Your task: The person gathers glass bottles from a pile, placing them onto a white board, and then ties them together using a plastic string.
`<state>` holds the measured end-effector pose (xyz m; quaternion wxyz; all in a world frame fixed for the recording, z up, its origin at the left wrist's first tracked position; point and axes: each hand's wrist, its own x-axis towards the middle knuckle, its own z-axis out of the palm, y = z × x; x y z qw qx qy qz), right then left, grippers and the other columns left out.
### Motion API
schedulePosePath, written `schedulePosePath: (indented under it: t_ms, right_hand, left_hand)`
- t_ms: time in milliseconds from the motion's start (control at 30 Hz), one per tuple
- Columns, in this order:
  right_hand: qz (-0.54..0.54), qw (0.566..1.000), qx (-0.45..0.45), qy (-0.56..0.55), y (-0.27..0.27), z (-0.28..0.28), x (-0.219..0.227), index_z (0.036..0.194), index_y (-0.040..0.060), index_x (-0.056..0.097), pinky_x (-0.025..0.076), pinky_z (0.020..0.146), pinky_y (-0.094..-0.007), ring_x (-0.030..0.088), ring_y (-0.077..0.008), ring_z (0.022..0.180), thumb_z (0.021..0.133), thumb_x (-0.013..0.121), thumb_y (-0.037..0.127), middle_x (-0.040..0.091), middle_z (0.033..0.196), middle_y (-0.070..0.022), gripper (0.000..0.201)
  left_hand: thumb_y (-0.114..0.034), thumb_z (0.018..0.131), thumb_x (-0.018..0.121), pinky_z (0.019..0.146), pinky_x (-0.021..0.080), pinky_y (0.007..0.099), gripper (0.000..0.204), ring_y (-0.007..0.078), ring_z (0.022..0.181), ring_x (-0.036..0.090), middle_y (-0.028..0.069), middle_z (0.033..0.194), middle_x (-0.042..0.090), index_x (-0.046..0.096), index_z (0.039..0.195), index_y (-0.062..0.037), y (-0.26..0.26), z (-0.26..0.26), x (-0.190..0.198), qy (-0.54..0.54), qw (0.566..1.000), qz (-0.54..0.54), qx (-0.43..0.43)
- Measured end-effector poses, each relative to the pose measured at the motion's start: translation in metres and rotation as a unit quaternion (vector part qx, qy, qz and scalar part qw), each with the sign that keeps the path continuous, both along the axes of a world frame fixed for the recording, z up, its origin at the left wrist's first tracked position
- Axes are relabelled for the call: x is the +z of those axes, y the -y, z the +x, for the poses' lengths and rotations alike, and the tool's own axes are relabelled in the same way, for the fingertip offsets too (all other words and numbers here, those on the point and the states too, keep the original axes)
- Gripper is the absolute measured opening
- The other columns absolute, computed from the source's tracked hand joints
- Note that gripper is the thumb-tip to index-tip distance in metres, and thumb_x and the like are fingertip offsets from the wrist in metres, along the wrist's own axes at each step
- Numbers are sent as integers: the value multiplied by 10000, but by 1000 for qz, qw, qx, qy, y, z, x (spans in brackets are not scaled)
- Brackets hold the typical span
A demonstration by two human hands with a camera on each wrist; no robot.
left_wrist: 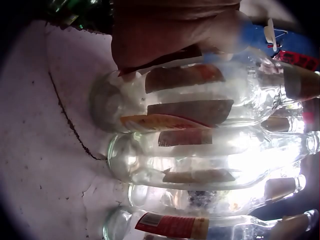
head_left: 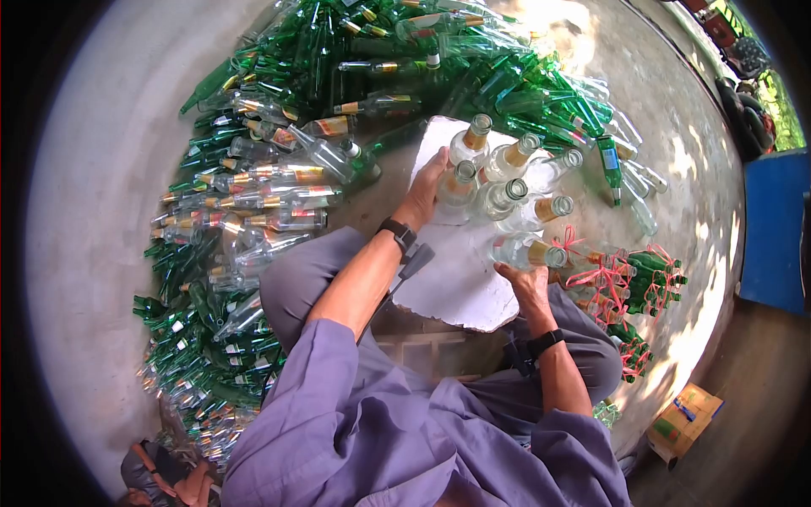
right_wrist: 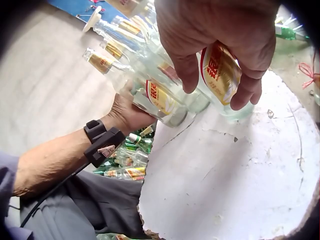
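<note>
Several clear glass bottles stand bunched at the far part of a white board [head_left: 456, 275] with ragged edges. At the near left of the bunch, my left hand [head_left: 427, 188] holds a clear glass bottle [head_left: 456, 193] low on its body. A gold and red label [right_wrist: 162, 98] shows on that bottle in the right wrist view. My right hand [right_wrist: 220, 35] grips another clear bottle [right_wrist: 217, 75], thumb on one side and fingers on the other, its base close over the board. In the left wrist view the bottles [left_wrist: 175, 155] stand side by side.
Green and clear bottles lie in a large pile [head_left: 279, 160] to the left and ahead. On the right are bottles bundled with red string [head_left: 604, 279], a cardboard box [head_left: 686, 418] and a blue panel [head_left: 775, 232]. Part of another person [head_left: 160, 473] shows at the lower left.
</note>
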<state>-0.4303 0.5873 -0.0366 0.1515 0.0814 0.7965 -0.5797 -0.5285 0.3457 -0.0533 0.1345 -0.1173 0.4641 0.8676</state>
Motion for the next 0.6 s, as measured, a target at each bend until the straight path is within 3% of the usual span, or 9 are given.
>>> schedulePosePath:
  t_ms: [167,333,500,567,600]
  right_hand:
    - [16,1000,-1,-10,-3,0,-13,1092,-9,666,489,852,-328,637,-182,933,731,769,89,695,1031,-90,388]
    - [37,999,6,-29,7,1,5,1090,-35,657,483,842,-334,624,-188,911,734,795,114,694,1019,-100,410]
    - [-27,998,-46,19,4,6,-41,1102,-42,631,477,835,-347,608,-205,894,753,808,131,674,1027,-103,427]
    - [-68,995,-47,49,2,7,-50,1110,-33,617,479,835,-348,612,-209,903,744,812,134,663,1053,-96,447]
    - [-68,994,-61,61,-1,9,-61,1156,0,600,507,815,-346,614,-192,919,756,816,138,647,1059,-75,475]
  left_hand:
    - [-552,966,509,999,435,318,586,148,1155,568,40,1257,603,537,1328,-92,0,1,-2,-12,999,37,-14]
    - [-546,969,508,1014,415,308,607,143,1193,539,46,1297,580,514,1364,-84,0,5,5,-9,999,36,-10]
    - [-529,976,508,1025,397,306,623,150,1221,513,56,1330,558,485,1400,-73,2,3,-13,1,1000,5,22]
    - [-509,994,493,910,459,284,537,141,1026,594,54,1173,628,566,1263,-50,1,0,-22,-4,998,-5,55]
    - [-535,967,529,939,439,292,571,157,1065,577,70,1202,620,580,1260,-47,3,-2,-33,-18,998,13,53]
